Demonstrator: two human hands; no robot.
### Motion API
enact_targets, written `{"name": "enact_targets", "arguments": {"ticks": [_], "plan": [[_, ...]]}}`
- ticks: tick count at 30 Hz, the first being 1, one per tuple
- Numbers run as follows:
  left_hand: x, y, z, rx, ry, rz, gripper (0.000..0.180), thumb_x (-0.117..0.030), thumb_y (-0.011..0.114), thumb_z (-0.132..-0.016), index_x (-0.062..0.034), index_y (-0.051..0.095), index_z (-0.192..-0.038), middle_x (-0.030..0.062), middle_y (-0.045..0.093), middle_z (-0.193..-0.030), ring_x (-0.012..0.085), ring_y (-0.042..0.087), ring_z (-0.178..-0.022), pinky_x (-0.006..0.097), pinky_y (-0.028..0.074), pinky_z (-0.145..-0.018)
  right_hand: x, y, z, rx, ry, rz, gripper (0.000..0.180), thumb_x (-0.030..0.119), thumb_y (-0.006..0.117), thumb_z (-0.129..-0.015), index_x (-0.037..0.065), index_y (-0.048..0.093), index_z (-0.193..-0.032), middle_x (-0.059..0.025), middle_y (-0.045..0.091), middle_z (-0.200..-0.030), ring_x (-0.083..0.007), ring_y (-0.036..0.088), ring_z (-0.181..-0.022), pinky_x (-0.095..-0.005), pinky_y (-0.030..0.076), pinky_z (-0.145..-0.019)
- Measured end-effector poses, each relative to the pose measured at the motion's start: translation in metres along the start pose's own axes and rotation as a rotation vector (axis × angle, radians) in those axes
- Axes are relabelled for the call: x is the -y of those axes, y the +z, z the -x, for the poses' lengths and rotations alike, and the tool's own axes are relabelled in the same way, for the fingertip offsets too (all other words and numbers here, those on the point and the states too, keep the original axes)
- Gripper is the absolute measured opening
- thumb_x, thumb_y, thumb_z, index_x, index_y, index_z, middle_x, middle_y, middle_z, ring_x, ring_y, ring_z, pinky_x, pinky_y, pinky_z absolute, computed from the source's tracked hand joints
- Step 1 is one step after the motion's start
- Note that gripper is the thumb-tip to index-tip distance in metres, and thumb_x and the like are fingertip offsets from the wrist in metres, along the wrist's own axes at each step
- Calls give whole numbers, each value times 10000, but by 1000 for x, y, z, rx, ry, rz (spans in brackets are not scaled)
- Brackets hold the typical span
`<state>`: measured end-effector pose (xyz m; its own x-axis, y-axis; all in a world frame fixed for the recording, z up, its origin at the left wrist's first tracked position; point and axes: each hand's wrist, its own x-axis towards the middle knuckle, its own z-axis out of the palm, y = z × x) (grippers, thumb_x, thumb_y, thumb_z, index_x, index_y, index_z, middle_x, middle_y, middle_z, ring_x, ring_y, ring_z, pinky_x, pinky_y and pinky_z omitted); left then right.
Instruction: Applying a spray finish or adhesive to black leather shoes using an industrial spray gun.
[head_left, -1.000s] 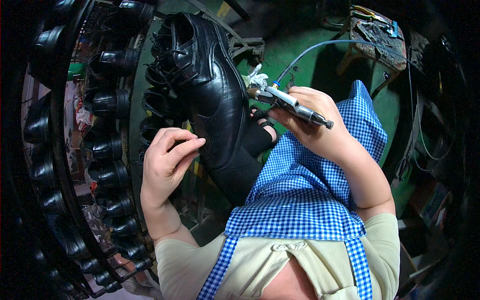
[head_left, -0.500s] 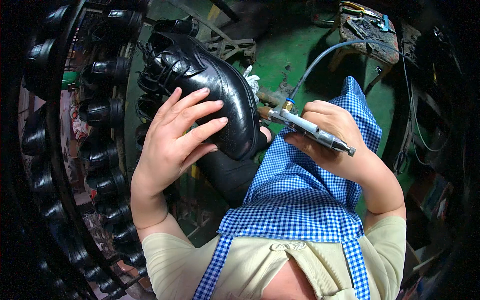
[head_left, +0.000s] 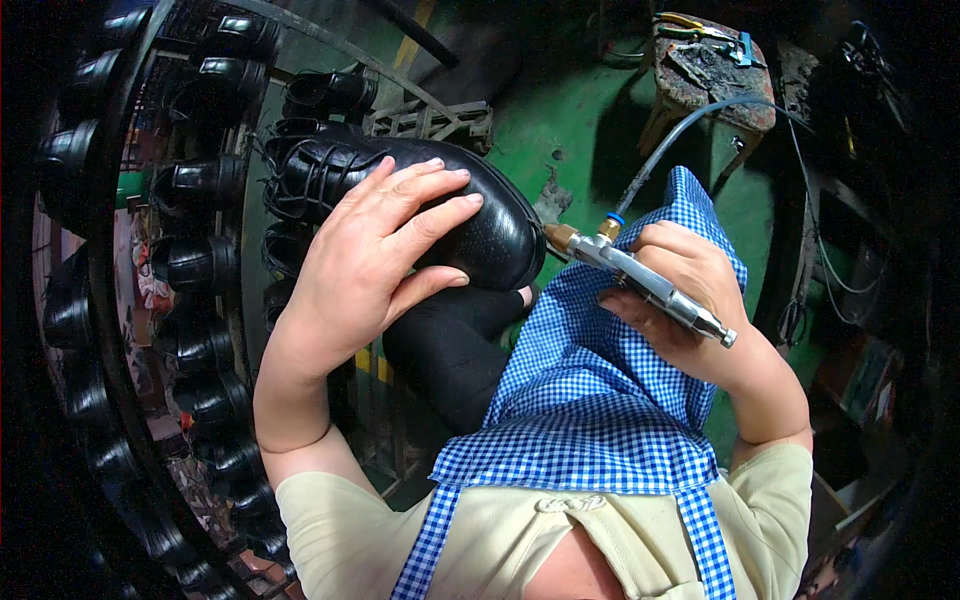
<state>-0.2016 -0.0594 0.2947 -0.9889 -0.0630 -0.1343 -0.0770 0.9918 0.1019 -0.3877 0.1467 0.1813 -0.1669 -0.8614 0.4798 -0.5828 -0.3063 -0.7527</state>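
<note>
A black lace-up leather shoe [head_left: 505, 225] lies with its glossy toe pointing right and a little toward me. My left hand [head_left: 385, 235] grips it from above, fingers across the upper and thumb along the near side. In my right hand [head_left: 675, 285] is a silver spray gun [head_left: 640, 275], fingers wrapped round its body. The brass nozzle [head_left: 560, 238] sits close beside the sole edge at the toe; I cannot tell whether it touches. A grey air hose [head_left: 650, 160] rises from a fitting with a blue ring. What supports the shoe underneath is hidden.
Racks of black shoes [head_left: 200, 262] run down the left side. A worn stool [head_left: 700, 85] with pliers and other tools stands at the far right on the green floor [head_left: 540, 110]. A blue checked apron [head_left: 570, 400] covers my lap, beside a black trouser leg [head_left: 445, 345].
The shoe has turned under my left hand, its toe swinging toward the right. My left hand has shifted right with it. My right hand and the spray gun have moved slightly right and nearer.
</note>
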Motion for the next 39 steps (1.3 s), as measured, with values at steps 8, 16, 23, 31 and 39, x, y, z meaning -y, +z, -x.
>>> {"name": "enact_targets", "arguments": {"ticks": [8, 16, 23, 31, 39], "plan": [[3, 6, -19, -122, -69, 3, 533, -297, 724, -839, -71, 588, -1302, 137, 585, -1317, 358, 563, -1205, 466, 429, -1047, -9, 7, -3, -170, 2, 59, 231, 151, 807, -742, 51, 600, -769, -84, 523, -696, -278, 516, -626, -379, 411, -541], [10, 12, -44, -239, -176, -117, 443, -310, 693, -878, -64, 586, -1230, 112, 622, -1148, 323, 616, -1023, 395, 508, -872, -30, 17, -24, -270, 73, 166, 202, 167, 782, -784, 54, 615, -781, -99, 529, -686, -284, 537, -636, -385, 439, -550], [31, 17, -69, -222, -319, -367, 470, -417, 642, -911, -48, 597, -1200, 117, 628, -1061, 314, 644, -955, 408, 542, -793, -51, 31, -55, -356, 60, 186, 180, 173, 740, -840, 35, 625, -827, -104, 537, -683, -292, 546, -637, -390, 452, -565], [67, 5, -95, -69, -498, -387, 520, -515, 562, -951, -14, 582, -1088, 199, 642, -1019, 392, 653, -967, 477, 542, -812, -72, 67, -94, -462, 49, 145, 183, 201, 710, -872, 39, 644, -818, -125, 580, -709, -315, 589, -664, -401, 475, -578], [121, -8, -103, 74, -633, -201, 669, -533, 583, -935, 57, 571, -1250, 282, 630, -1205, 401, 623, -1120, 425, 490, -971, -67, 106, -117, -453, 59, 119, 215, 212, 723, -854, 57, 611, -759, -109, 586, -699, -311, 597, -693, -412, 491, -620]]}}
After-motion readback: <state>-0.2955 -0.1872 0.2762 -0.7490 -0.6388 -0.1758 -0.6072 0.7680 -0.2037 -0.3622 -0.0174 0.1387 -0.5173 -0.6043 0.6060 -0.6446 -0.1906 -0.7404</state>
